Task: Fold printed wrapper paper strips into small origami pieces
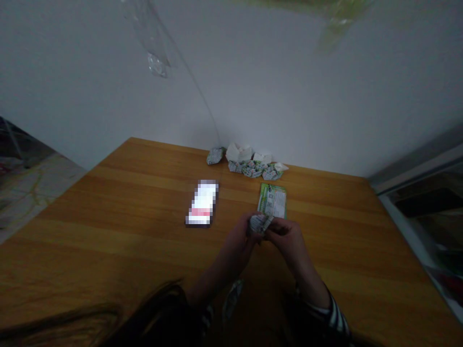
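My left hand (241,236) and my right hand (287,236) meet over the wooden table (108,226), both pinching a small folded piece of printed paper (260,223) between their fingertips. Just behind the hands lies a flat green and white printed sheet (273,200). Further back, against the wall, sits a cluster of several folded paper pieces (249,161), some white, some printed. A lit phone (202,202) lies face up to the left of my hands.
A white wall rises right behind the table. A clear plastic strip (155,48) hangs from above at the left. A window ledge (415,164) runs along the right. Another bit of printed paper (231,299) lies near my left forearm.
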`<state>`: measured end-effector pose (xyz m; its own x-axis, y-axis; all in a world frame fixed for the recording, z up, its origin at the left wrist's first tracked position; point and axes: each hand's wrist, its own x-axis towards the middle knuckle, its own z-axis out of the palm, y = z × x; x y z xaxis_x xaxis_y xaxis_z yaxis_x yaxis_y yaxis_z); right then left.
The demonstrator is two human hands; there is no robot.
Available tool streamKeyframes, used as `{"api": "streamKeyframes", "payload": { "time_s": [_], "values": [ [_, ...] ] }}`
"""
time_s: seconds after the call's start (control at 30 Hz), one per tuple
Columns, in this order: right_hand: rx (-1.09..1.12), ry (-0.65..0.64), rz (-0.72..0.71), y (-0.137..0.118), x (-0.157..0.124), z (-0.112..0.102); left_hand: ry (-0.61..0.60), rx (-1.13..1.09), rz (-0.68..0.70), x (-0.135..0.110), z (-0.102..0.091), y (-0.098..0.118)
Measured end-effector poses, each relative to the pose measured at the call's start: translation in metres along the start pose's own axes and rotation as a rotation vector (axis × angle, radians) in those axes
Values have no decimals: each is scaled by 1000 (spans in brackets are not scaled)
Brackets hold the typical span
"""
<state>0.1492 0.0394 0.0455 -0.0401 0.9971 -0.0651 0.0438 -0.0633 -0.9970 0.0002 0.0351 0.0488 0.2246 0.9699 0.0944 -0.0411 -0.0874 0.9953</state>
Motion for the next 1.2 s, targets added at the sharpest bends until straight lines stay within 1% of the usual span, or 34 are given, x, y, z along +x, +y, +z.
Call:
{"api": "streamKeyframes", "payload": {
  "time_s": [0.1,0.17,0.2,0.27,0.4,0.5,0.6,0.73,0.8,0.9,1.03,1.2],
  "values": [
    [-180,27,-126,-9,-4,1,15,-174,-131,1,-4,-3],
    [-291,44,-213,-18,-7,2,-4,-248,-182,1,-5,-3],
    [-313,42,-228,-22,-8,3,-12,-260,-187,1,-6,-3],
    [-275,28,-192,-27,-7,4,-17,-241,-164,0,-5,-1],
    [-36,-53,-22,-24,-2,3,-19,-121,-39,-1,-2,4],
    [44,-13,12,-18,0,2,-1,-26,10,0,1,6],
    [118,41,12,-14,0,2,30,-89,-46,2,3,8],
    [224,8,11,-13,0,-1,4,-307,-171,4,1,14],
    [241,-7,9,-12,0,-4,-2,-371,-186,4,0,16],
    [252,-20,20,-12,0,-7,9,-376,-167,3,1,19],
    [250,-5,20,-12,-2,-7,14,-340,-123,2,4,20],
    [188,69,15,-15,-7,-5,7,-215,-86,-1,9,17]
  ]
}}
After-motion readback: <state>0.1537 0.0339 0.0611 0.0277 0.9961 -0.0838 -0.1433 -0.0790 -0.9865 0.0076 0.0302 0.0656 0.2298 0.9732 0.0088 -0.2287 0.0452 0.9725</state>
